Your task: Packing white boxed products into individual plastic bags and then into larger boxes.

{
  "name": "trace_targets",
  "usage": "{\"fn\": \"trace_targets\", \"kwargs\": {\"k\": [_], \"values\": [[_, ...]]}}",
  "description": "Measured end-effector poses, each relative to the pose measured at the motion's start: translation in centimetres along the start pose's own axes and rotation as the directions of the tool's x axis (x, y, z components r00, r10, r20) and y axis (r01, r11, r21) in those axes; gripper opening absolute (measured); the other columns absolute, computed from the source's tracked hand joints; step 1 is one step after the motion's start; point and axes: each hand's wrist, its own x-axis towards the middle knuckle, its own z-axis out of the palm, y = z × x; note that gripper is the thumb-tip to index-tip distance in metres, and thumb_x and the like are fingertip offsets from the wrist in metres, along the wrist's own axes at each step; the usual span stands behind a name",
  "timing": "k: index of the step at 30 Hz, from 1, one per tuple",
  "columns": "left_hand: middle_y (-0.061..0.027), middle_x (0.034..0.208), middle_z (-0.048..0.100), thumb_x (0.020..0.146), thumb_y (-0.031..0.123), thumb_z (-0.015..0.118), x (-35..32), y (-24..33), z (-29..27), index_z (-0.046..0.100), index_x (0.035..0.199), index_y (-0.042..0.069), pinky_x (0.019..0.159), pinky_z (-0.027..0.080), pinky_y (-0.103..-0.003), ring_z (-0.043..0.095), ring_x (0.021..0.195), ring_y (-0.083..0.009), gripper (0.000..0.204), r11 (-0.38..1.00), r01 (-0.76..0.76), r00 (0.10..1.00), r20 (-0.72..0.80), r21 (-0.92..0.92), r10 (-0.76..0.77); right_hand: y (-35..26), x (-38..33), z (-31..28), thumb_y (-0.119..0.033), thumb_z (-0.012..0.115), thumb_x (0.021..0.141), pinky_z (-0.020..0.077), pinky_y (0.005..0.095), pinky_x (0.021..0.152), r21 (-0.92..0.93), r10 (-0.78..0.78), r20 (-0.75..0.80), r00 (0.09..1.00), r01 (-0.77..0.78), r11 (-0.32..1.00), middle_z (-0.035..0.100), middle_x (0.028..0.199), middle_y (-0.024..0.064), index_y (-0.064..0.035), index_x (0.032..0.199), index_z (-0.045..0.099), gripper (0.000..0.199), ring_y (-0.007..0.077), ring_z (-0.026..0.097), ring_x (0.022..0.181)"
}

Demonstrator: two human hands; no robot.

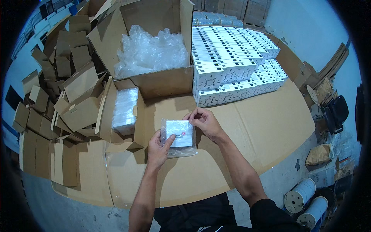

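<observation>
A flat white square packet (pixel 182 140) with a small printed mark sits inside a clear plastic bag (pixel 184 152), over the middle of the table. My left hand (pixel 157 150) grips the bag's left side, thumb on top of the packet. At the upper right corner, my right hand (pixel 207 124) has thumb and fingertips pinched together at the bag's edge. To the left stands an open narrow cardboard box (pixel 140 123) holding a row of bagged white packets (pixel 125 110).
Behind is a large carton (pixel 166 83) full of clear plastic bags (pixel 154 54). White printed boxes (pixel 228 73) are stacked at the back right. Several open brown boxes (pixel 83 110) crowd the left. Cable spools (pixel 300 195) stand on the floor at right, below a dark chair (pixel 335 114).
</observation>
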Motion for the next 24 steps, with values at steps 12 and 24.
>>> {"fn": "trace_targets", "kwargs": {"k": [12,24], "values": [[-0.0081,0.111,0.069,0.100,0.014,0.066,0.1,-0.1,0.3,0.061,0.122,-0.003,0.089,0.051,-0.028,0.064,0.099,-0.0116,0.028,0.999,-0.049,0.994,-0.098,-0.020,0.047,-1.5,-0.5,0.6,0.003,0.070,0.090,0.0548,0.0317,0.098,0.034,0.093,-0.024,0.995,-0.092,0.995,0.068,0.118,0.0137,0.0038,0.111,0.065,0.022,0.0186,0.066,0.108],[-0.0041,0.102,0.072,0.103,0.023,0.064,0.1,0.2,-0.7,0.072,0.118,-0.003,0.082,0.051,-0.024,0.063,0.091,-0.0088,0.031,0.998,0.020,0.976,-0.218,0.051,-0.009,-2.9,-1.9,-0.2,-0.013,0.078,0.089,0.0550,0.0279,0.086,-0.310,0.264,0.131,0.956,-0.214,0.926,0.071,0.108,0.0084,0.0043,0.115,0.068,0.033,0.0132,0.065,0.099]]}}
